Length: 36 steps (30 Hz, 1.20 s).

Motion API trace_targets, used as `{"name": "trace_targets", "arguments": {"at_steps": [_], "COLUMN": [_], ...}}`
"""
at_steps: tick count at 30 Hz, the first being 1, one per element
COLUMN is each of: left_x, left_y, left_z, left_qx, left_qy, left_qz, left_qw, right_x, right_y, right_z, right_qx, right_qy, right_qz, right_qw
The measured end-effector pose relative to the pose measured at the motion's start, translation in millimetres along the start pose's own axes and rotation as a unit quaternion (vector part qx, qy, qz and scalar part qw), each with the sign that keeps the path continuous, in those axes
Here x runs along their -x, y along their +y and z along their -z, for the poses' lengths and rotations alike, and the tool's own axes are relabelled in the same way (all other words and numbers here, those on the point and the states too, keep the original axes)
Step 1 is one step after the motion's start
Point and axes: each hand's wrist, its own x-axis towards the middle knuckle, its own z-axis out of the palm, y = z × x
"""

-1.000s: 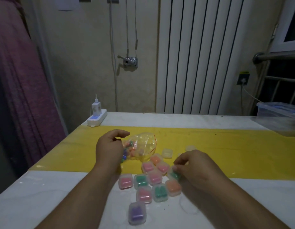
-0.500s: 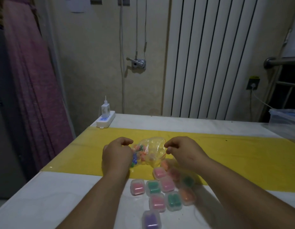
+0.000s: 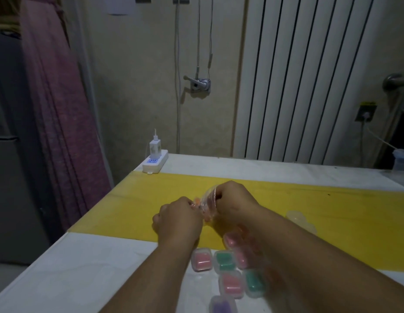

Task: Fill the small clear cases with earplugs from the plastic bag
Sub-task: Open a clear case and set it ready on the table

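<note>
A small plastic bag (image 3: 207, 205) of coloured earplugs (image 3: 197, 202) sits between two hands. The left hand (image 3: 178, 220) and right hand (image 3: 232, 199) both pinch its top with curled fingers, probably opening it. Next, an earplug must come out. Filled clear cases (image 3: 201, 259) lie nearer than the bag. No readable writing.

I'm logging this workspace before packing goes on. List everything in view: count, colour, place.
table: one, white, fills foreground
yellow mat: one, yellow, across the table
plastic bag: one, clear, over the mat, centre
filled cases: at least six, pink, green, purple, near edge, partly under right forearm
empty cases: about two, clear, on mat, right of forearm
power strip: one, white, far left corner
radiator: one, white, back wall
curtain: one, pink, left
left hand: grips the bag's left side
right hand: grips the bag's top
</note>
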Motion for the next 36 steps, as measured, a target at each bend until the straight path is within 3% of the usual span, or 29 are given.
{"name": "trace_targets", "arguments": {"at_steps": [3,9,15,19,26,36], "left_x": [0.3,2.9,-2.5,-6.2,-8.1,-1.0], "left_y": [-1.1,1.2,-2.6,-4.0,-6.2,-1.8], "left_z": [-0.8,-1.4,-9.2,-12.9,-17.3,-10.0], "left_qx": [0.01,0.135,0.091,0.055,0.02,0.004], "left_qy": [0.013,0.072,0.004,0.003,0.011,0.019], "left_qz": [-0.003,-0.026,0.009,0.0,0.005,-0.027], "left_qw": [1.0,0.988,0.996,0.998,1.0,0.999], "right_x": [-7.6,-15.9,-12.5,-9.2,-2.9,-0.5], "right_y": [0.7,0.9,10.0,13.1,15.4,11.2], "right_z": [-4.8,-10.6,-11.9,-5.0,0.7,-8.0], "right_qx": [0.039,0.104,-0.02,-0.13,-0.075,0.029], "right_qy": [-0.002,-0.051,0.048,0.022,-0.091,-0.102], "right_qz": [-0.01,-0.021,-0.033,-0.004,0.01,0.09], "right_qw": [0.999,0.993,0.998,0.991,0.993,0.99]}}
